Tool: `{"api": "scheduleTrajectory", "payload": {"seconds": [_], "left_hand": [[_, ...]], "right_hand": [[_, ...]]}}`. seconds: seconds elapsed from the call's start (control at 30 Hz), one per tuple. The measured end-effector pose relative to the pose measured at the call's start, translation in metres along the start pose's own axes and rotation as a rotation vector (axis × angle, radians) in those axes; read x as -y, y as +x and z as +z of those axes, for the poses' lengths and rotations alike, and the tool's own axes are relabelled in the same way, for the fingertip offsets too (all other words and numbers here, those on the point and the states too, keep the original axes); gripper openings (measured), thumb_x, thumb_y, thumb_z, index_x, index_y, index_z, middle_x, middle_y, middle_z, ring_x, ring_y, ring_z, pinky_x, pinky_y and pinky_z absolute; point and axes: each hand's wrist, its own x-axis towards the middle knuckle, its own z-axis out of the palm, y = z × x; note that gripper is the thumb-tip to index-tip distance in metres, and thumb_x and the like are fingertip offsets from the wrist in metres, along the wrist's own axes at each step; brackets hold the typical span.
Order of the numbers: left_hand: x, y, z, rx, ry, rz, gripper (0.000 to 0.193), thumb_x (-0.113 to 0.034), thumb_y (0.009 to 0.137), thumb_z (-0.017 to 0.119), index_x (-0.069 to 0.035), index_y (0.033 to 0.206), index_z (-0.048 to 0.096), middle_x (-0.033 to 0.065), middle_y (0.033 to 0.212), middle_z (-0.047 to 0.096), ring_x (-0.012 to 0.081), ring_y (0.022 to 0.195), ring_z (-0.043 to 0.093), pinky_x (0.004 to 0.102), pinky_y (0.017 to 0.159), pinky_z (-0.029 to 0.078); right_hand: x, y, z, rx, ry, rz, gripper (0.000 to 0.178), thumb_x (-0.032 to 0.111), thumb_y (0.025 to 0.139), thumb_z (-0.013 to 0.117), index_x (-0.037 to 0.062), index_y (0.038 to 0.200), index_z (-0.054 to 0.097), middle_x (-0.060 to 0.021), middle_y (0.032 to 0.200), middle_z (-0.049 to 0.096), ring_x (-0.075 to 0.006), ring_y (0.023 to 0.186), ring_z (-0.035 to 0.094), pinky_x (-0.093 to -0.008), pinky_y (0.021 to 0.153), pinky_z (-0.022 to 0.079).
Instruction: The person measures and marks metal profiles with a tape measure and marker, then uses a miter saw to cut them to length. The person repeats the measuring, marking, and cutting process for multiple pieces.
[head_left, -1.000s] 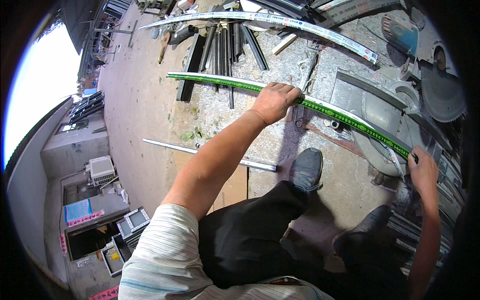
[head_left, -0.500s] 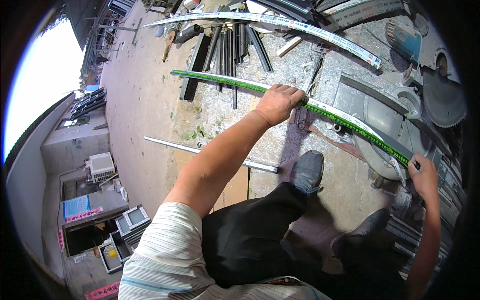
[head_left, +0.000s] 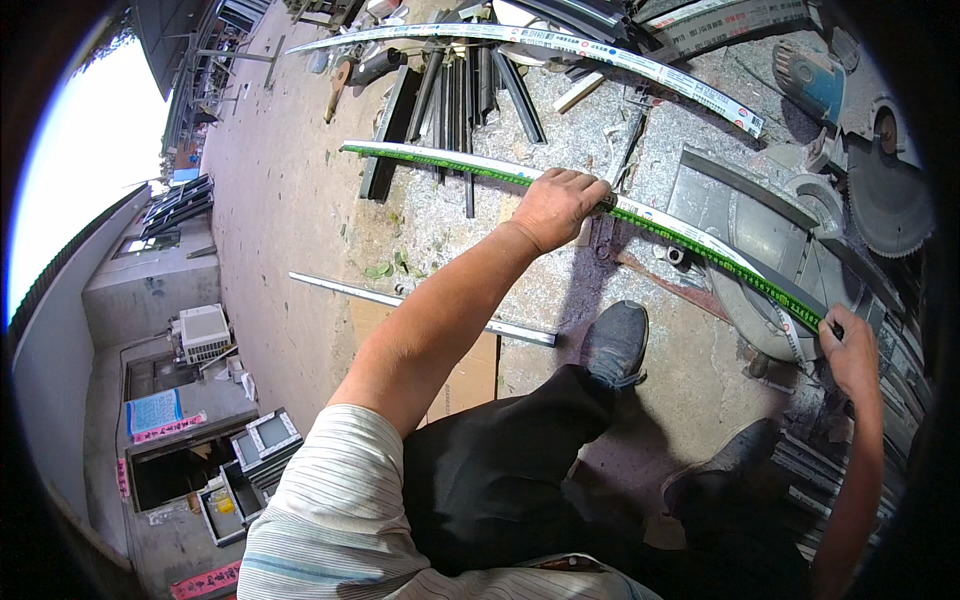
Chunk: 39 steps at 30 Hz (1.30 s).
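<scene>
A green measuring tape (head_left: 720, 258) is stretched along a long, thin profile strip (head_left: 440, 153) with a white face. The two run from the upper middle down to the right, bowed by the lens. My left hand (head_left: 562, 208) is closed over the strip and tape near their middle; its fingertips are on the far side, partly hidden. At the right end, my right hand (head_left: 850, 350) pinches the tape between thumb and fingers, beside a small dark piece. Beneath the strip's right half stands a saw's grey round base (head_left: 735, 205).
The saw's toothed blade (head_left: 888, 195) and blue motor (head_left: 812, 85) stand at the right. Dark metal profiles (head_left: 455, 100) lie piled beyond my left hand, with a long white-wrapped profile (head_left: 600, 55) across them. A short silver bar (head_left: 520, 332) lies near my shoe (head_left: 615, 342).
The green tape has shifted slightly against the strip, so more of the white face shows at the left end. My left hand keeps its place; the right has barely moved.
</scene>
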Motion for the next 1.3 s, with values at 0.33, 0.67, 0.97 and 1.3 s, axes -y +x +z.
{"api": "scheduleTrajectory", "payload": {"seconds": [0.33, 0.67, 0.97, 1.3], "left_hand": [[0.000, 0.001, -0.001, 0.009, 0.020, -0.004, 0.025, -0.018, 0.097, 0.067, -0.014, 0.121, 0.064, 0.0094, 0.105, 0.074, 0.0305, 0.102, 0.072, 0.0447, 0.091, 0.054], [0.000, 0.001, 0.003, -0.025, 0.002, 0.008, 0.025, -0.019, 0.096, 0.069, -0.013, 0.120, 0.065, 0.0095, 0.104, 0.073, 0.0311, 0.101, 0.072, 0.0450, 0.091, 0.054], [0.002, -0.003, 0.000, 0.005, -0.006, -0.015, 0.025, -0.015, 0.096, 0.067, -0.012, 0.121, 0.065, 0.0096, 0.108, 0.073, 0.0314, 0.103, 0.072, 0.0450, 0.092, 0.054], [-0.006, 0.008, 0.018, -0.014, -0.196, -0.081, 0.017, -0.008, 0.095, 0.064, -0.014, 0.110, 0.067, 0.0125, 0.106, 0.072, 0.0392, 0.103, 0.068, 0.0498, 0.089, 0.054]], "right_hand": [[0.001, -0.001, 0.001, -0.002, -0.022, 0.012, 0.018, 0.019, 0.097, 0.069, 0.0016, 0.097, 0.064, -0.0285, 0.088, 0.065, -0.0509, 0.087, 0.064, -0.0500, 0.077, 0.050], [0.001, -0.002, 0.000, -0.007, -0.023, -0.005, 0.019, 0.019, 0.098, 0.068, 0.0006, 0.097, 0.064, -0.0287, 0.086, 0.064, -0.0511, 0.086, 0.063, -0.0506, 0.076, 0.049], [0.000, 0.000, 0.005, 0.004, -0.024, -0.005, 0.019, 0.019, 0.098, 0.069, 0.0013, 0.099, 0.065, -0.0291, 0.088, 0.065, -0.0515, 0.087, 0.064, -0.0510, 0.076, 0.049], [-0.016, -0.004, 0.009, -0.038, -0.168, -0.013, 0.025, 0.033, 0.097, 0.066, 0.0081, 0.100, 0.068, -0.0204, 0.096, 0.070, -0.0459, 0.091, 0.065, -0.0521, 0.079, 0.050]]}}
